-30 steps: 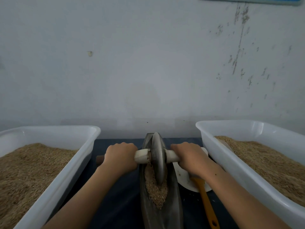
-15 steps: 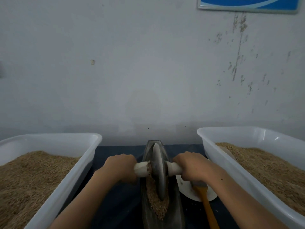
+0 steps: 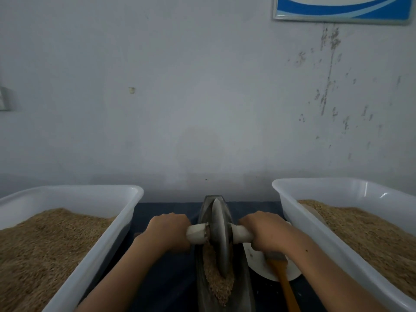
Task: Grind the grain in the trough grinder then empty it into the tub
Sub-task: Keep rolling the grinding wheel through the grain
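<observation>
A dark boat-shaped trough grinder [image 3: 245,296] lies lengthwise in the middle, on a dark blue cloth. Tan grain [image 3: 217,282] fills its near part. A grey metal wheel [image 3: 220,235] stands upright in the trough on a pale axle handle [image 3: 239,233]. My left hand [image 3: 167,230] grips the axle's left end. My right hand [image 3: 264,233] grips its right end. A white tub [image 3: 94,262] stands at the left and another white tub [image 3: 315,228] at the right, both holding grain.
A white plate [image 3: 258,264] lies between the trough and the right tub, with an orange-handled tool [image 3: 286,287] on it. A grey wall rises right behind the table. A blue-and-white framed sign [image 3: 342,7] hangs at the upper right.
Both hands and the wheel sit lower in the frame while the camera has tipped upward, showing more of the wall sign. The wheel has rolled slightly along the trough; the grip is the same.
</observation>
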`<state>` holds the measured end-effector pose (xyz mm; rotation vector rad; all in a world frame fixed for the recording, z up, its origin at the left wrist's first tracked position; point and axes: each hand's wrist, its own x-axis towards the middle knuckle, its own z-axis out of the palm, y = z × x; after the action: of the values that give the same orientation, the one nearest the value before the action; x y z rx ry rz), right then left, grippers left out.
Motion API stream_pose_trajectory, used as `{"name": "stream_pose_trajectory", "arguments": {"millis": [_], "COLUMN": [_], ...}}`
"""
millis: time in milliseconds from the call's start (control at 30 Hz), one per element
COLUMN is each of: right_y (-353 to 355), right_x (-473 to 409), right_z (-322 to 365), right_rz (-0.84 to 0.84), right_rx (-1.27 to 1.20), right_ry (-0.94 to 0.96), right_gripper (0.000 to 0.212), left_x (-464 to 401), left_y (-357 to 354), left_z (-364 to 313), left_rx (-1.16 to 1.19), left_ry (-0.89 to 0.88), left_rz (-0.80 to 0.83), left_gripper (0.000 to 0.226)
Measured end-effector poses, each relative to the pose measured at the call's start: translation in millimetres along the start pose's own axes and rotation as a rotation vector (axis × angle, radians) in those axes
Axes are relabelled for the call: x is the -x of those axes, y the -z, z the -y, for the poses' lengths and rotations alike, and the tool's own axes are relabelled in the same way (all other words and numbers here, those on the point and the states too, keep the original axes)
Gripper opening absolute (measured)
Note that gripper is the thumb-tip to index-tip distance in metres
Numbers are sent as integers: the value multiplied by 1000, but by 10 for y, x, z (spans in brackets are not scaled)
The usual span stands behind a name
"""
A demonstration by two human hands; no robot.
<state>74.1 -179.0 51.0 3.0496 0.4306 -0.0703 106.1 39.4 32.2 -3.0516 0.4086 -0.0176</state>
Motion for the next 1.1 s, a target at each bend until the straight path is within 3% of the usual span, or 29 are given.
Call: {"name": "stream_pose_trajectory", "arguments": {"millis": [133, 400, 500, 667, 767, 867, 1100], "right_y": [-2, -197, -191, -66, -23, -26, -126], "right_x": [-16, -75, -70, -52, -41, -45, -66], "right_z": [-38, -45, -48, -52, -51, -25, 41], "right_rz": [26, -302, -280, -57, 51, 21, -245], "right_rx": [-11, -28, -12, 37, 7, 14, 64], "right_ry": [17, 7, 8, 28, 16, -4, -56], "right_gripper": [37, 24, 24, 35, 38, 37, 25], "left_x": [15, 4, -4, 13, 35, 39, 30], "left_y": [9, -103, -103, -5, 28, 22, -68], "left_z": [-2, -66, -60, -8, -9, -19, -64], "left_rx": [8, -83, -84, -47, -22, -30, -28], "left_ry": [8, 24, 25, -1, -4, 7, 47], "left_rz": [29, -440, -407, -84, 13, -32, -355], "left_gripper": [43, 17, 18, 38, 42, 39, 22]}}
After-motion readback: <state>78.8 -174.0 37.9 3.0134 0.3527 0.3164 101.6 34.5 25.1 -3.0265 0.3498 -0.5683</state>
